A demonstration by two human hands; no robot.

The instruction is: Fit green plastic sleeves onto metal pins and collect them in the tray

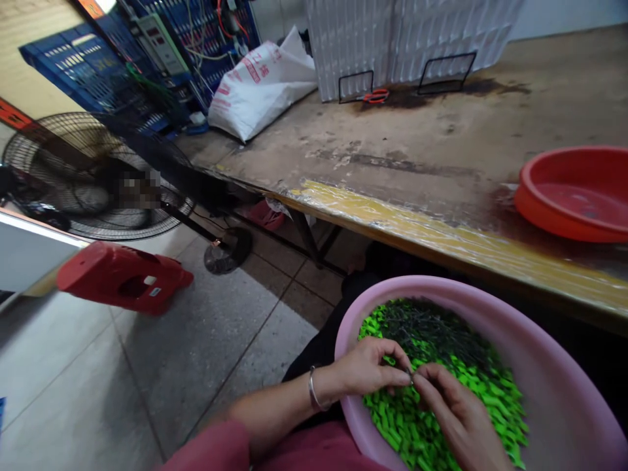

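Note:
A large pink basin rests at my lap, holding many small bright green plastic pieces and a heap of thin dark pieces at its far side. Over the green pieces, my left hand pinches with thumb and forefinger, a metal bangle at its wrist. My right hand meets it fingertip to fingertip, also in a pinch. Something tiny and dark shows between the fingertips, too small to name.
Beyond the basin runs a worn wooden table with a red basin, orange-handled scissors and a white sack. To the left stand a fan, a red plastic stool and blue crates.

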